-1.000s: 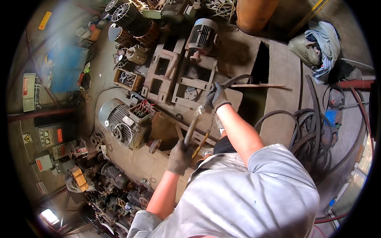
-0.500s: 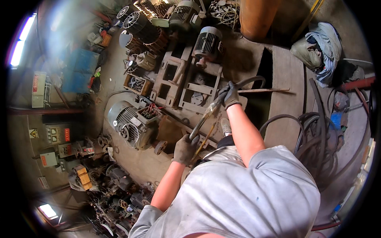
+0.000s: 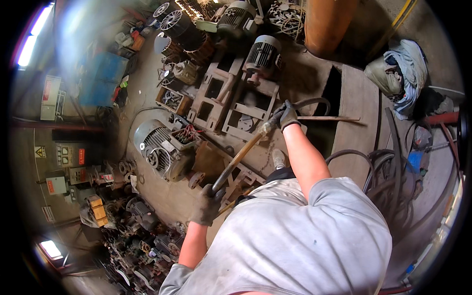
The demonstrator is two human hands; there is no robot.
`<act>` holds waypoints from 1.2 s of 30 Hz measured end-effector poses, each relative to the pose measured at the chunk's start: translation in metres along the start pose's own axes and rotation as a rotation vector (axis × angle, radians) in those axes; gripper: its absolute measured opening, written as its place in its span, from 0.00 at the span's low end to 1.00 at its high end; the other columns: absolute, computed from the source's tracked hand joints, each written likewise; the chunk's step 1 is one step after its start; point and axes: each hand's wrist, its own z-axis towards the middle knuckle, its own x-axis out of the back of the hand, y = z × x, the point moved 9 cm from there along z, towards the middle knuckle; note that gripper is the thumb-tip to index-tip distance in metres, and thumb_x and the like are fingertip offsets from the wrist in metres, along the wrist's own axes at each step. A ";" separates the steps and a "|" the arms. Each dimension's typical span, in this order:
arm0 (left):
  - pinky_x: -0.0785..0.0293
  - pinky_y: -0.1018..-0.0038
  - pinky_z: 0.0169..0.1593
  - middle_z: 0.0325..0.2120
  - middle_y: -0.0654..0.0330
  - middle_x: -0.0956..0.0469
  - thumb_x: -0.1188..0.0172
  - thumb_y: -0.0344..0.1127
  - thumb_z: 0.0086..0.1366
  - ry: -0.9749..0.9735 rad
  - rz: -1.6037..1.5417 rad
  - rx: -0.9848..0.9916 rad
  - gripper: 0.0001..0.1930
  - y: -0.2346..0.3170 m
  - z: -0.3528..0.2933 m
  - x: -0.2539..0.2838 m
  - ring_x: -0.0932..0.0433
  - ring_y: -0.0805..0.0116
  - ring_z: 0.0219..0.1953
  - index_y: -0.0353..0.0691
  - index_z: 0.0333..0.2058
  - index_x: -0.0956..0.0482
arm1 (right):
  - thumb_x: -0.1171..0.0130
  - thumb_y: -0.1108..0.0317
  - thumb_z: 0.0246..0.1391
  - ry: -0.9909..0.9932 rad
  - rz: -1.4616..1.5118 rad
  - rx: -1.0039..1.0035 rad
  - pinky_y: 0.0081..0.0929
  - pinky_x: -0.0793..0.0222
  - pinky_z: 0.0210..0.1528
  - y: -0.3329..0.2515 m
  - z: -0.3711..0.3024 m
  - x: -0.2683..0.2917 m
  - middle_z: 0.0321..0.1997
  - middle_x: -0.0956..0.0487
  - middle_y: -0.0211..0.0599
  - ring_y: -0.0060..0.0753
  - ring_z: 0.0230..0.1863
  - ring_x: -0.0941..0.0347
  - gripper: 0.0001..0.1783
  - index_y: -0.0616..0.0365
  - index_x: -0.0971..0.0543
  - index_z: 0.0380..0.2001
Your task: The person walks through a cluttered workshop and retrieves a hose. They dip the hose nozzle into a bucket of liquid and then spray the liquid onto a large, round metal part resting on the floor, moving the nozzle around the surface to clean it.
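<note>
My left hand (image 3: 207, 203), in a dark work glove, is closed around the lower part of a long thick hose or cable (image 3: 240, 157). Brownish and dark stretches show along it between my hands, running up and away to the right. My gloved right hand (image 3: 288, 117) is closed around it farther off, beside a pale, shiny wrapped-looking spot. Past that hand, a dark curved length bends to the right. Part of it is hidden by my gloves, and I cannot tell whether it is hose or cable.
A big grey electric motor (image 3: 160, 147) stands on the floor at left. Beyond my hands lie metal frames (image 3: 209, 93) and another motor (image 3: 263, 53). Coiled dark hoses (image 3: 393, 172) sit at right by a plank (image 3: 356, 103) beside a dark opening. Piled parts (image 3: 142, 231) fill the lower left.
My left hand has moved down and left, so a longer, straighter stretch shows between my hands. My right hand keeps its hold near the wrapped-looking spot.
</note>
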 end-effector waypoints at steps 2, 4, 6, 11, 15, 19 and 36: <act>0.25 0.60 0.35 0.27 0.48 0.18 0.30 0.45 0.70 0.029 -0.051 0.017 0.14 -0.019 -0.009 0.011 0.19 0.55 0.29 0.39 0.40 0.17 | 0.35 0.58 0.69 0.017 0.043 -0.013 0.22 0.37 0.19 -0.006 0.016 0.001 0.17 0.35 0.19 0.22 0.16 0.39 0.20 0.42 0.31 0.24; 0.24 0.60 0.36 0.27 0.48 0.18 0.30 0.45 0.70 0.039 -0.050 0.020 0.14 -0.033 -0.018 0.018 0.18 0.55 0.29 0.40 0.40 0.17 | 0.35 0.58 0.69 0.015 0.025 0.051 0.21 0.37 0.19 -0.029 0.040 0.009 0.18 0.34 0.18 0.21 0.17 0.38 0.19 0.43 0.30 0.25; 0.23 0.61 0.37 0.27 0.48 0.18 0.30 0.43 0.69 0.057 0.029 0.082 0.13 -0.047 -0.038 0.035 0.18 0.56 0.29 0.40 0.40 0.17 | 0.36 0.58 0.70 0.072 0.034 -0.007 0.25 0.38 0.16 -0.008 0.031 0.004 0.18 0.33 0.22 0.24 0.14 0.38 0.20 0.44 0.32 0.25; 0.24 0.66 0.35 0.24 0.50 0.20 0.30 0.36 0.69 0.169 -0.071 0.069 0.09 -0.073 -0.071 0.056 0.21 0.65 0.26 0.37 0.39 0.16 | 0.33 0.55 0.69 0.153 0.063 -0.082 0.24 0.40 0.16 -0.010 0.044 0.031 0.20 0.31 0.20 0.23 0.15 0.37 0.19 0.44 0.29 0.26; 0.31 0.77 0.33 0.25 0.70 0.23 0.33 0.28 0.69 0.224 -0.243 0.115 0.04 -0.122 -0.096 0.068 0.28 0.81 0.29 0.35 0.39 0.16 | 0.32 0.53 0.69 0.164 0.014 -0.104 0.24 0.42 0.16 -0.023 0.064 0.048 0.21 0.30 0.18 0.22 0.16 0.38 0.18 0.43 0.27 0.27; 0.27 0.76 0.36 0.26 0.66 0.21 0.33 0.28 0.69 0.260 -0.341 0.198 0.04 -0.168 -0.126 0.065 0.26 0.80 0.31 0.34 0.38 0.18 | 0.34 0.53 0.70 0.135 -0.029 -0.101 0.24 0.33 0.21 -0.022 0.068 0.047 0.21 0.29 0.22 0.23 0.19 0.33 0.18 0.46 0.28 0.28; 0.30 0.61 0.34 0.24 0.56 0.23 0.29 0.46 0.69 0.404 -0.212 0.826 0.17 -0.367 -0.299 -0.021 0.30 0.64 0.26 0.36 0.35 0.18 | 0.36 0.55 0.71 -0.179 -0.229 -0.190 0.34 0.17 0.39 0.098 -0.044 -0.188 0.33 0.20 0.29 0.32 0.32 0.22 0.11 0.48 0.21 0.39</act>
